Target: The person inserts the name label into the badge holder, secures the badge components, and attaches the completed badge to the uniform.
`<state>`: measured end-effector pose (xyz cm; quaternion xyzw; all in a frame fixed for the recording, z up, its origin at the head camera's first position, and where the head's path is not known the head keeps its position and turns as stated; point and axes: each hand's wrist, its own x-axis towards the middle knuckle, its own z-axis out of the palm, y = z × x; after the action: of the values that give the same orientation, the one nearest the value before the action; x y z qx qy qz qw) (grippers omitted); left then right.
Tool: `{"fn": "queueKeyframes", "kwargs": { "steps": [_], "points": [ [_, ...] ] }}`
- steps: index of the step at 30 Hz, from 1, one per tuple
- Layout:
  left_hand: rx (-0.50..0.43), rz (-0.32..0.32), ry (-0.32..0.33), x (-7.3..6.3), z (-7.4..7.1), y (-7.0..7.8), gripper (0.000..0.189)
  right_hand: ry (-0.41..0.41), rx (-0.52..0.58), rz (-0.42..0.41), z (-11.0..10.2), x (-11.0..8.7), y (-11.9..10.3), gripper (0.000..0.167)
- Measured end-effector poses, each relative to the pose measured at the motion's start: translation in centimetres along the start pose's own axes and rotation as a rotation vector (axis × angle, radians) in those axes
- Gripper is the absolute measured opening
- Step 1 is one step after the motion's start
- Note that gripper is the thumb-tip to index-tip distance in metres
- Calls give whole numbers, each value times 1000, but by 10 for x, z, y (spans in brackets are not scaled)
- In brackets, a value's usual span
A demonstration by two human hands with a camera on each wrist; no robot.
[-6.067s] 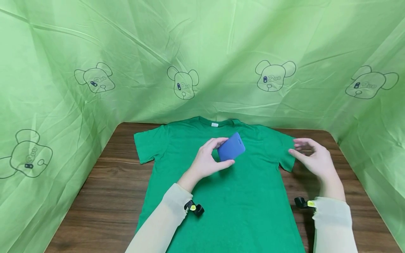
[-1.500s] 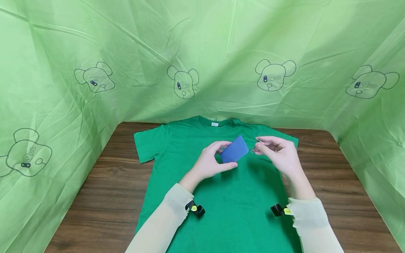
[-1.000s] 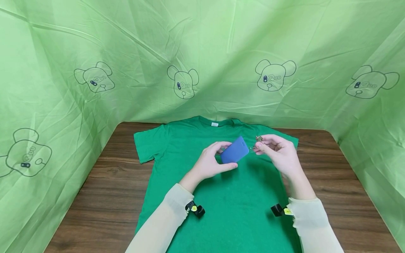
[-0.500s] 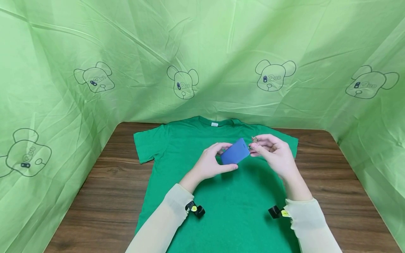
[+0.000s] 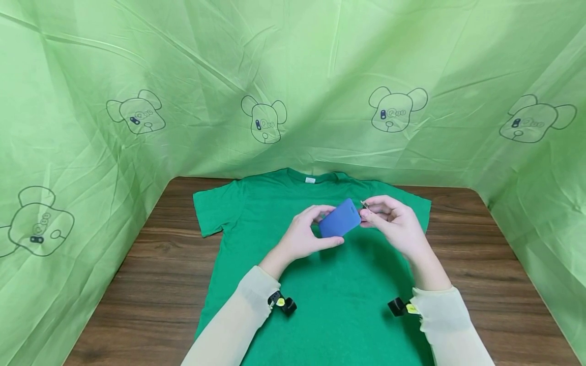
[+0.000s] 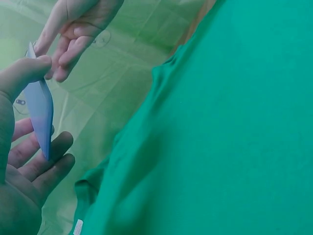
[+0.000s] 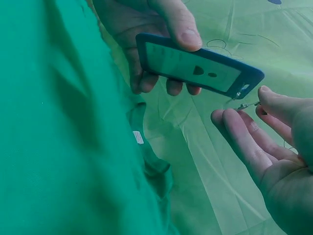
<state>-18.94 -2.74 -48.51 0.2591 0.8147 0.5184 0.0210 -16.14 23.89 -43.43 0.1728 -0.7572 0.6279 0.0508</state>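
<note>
My left hand [image 5: 305, 235] grips a blue ID badge holder [image 5: 340, 219] by its edges, thumb on one edge and fingers on the opposite one. In the right wrist view the badge holder [image 7: 190, 68] shows a pale card behind a window and a slot at its end. My right hand [image 5: 400, 226] pinches a small metal badge clip [image 7: 248, 105] between thumb and fingers. The clip's short strap reaches to the holder's slotted end. In the left wrist view the badge holder [image 6: 38, 105] appears edge-on, and the right fingers overlap its far end. Both hands are above a green T-shirt [image 5: 329, 295].
The T-shirt lies spread on a dark wood table [image 5: 155, 264], collar away from me. Light green cloth walls [image 5: 320, 61] with printed bear heads enclose the back and both sides. A wrist camera [image 5: 397, 306] sits on each cuff.
My right hand has come from beside the right sleeve to the badge holder's slotted end, bringing the badge clip. The clip has turned slightly in its fingers. My left hand has hardly moved.
</note>
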Motion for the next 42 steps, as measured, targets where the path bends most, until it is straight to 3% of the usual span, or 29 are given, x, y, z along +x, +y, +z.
{"fn": "queueKeyframes", "kwargs": {
  "steps": [16,21,32,42],
  "points": [
    [-17,2,-39,-1,-1,1,74,32,-105,9,0,0,-1,25],
    [-18,6,-41,-1,-1,0,74,32,-92,-7,0,-1,-2,24],
    [-12,19,-42,-1,1,-1,74,116,-207,13,-1,-3,-2,25],
    [7,5,-34,0,2,-1,75,151,-148,-9,0,-2,-4,24]
  ]
}}
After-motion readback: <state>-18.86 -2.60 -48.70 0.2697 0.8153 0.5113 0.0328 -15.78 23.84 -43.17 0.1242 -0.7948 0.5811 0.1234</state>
